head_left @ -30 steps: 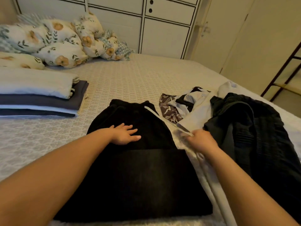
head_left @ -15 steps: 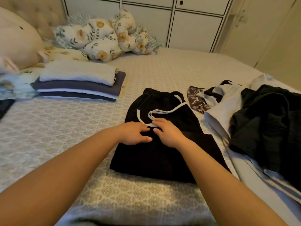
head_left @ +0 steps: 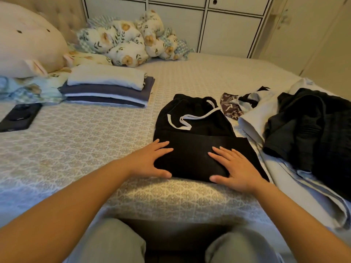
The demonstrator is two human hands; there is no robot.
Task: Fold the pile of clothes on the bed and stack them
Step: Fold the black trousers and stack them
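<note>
Black folded shorts (head_left: pixel 197 141) with a white drawstring (head_left: pixel 187 118) lie on the bed near its front edge. My left hand (head_left: pixel 152 160) lies flat at the shorts' near left corner, fingers straight, thumb along the near fold. My right hand (head_left: pixel 233 166) presses flat on the near right part, fingers spread. A stack of folded clothes (head_left: pixel 108 88), white on top of grey and dark layers, sits at the back left. The unfolded pile (head_left: pixel 303 126) of dark, pale and patterned garments lies to the right.
A dark phone (head_left: pixel 19 116) lies on the patterned bedspread (head_left: pixel 95 149) at far left. Floral pillows (head_left: pixel 129 42) and a large plush (head_left: pixel 26 42) fill the head of the bed. White cupboards (head_left: pixel 228 25) stand behind. My knees show below the bed edge.
Both hands left the drawstring and moved back to the near edge of the shorts, now flat on the fabric. The drawstring lies loose on the shorts. The view shifted left and back.
</note>
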